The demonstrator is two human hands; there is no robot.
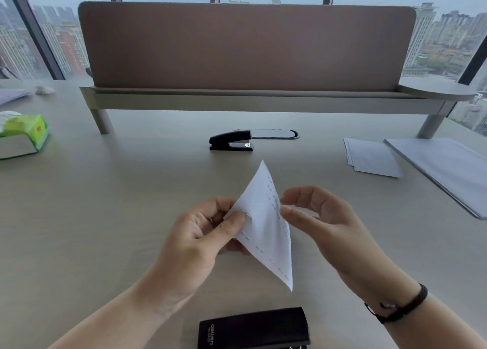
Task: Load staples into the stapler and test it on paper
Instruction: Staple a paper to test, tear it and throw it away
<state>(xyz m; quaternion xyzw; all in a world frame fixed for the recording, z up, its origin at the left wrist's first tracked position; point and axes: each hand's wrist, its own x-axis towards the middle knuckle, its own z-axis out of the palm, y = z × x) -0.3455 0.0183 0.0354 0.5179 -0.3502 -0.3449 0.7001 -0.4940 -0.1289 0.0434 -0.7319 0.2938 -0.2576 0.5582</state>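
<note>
Many staple rows in folded paper (263, 224), left hand (200, 232) pinching.

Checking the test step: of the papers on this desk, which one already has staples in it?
The folded white sheet pinched in the left hand, with rows of staples along its edges. The small sheets and the large stack at right lie flat, showing none.

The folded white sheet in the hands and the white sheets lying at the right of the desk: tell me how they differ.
The folded white sheet is held off the desk, pinched by the left hand; the flat white sheets lie untouched. The folded white sheet carries rows of staples; the flat white sheets show none. The right hand hovers open at the held sheet's edge. Both are plain white paper.
</note>
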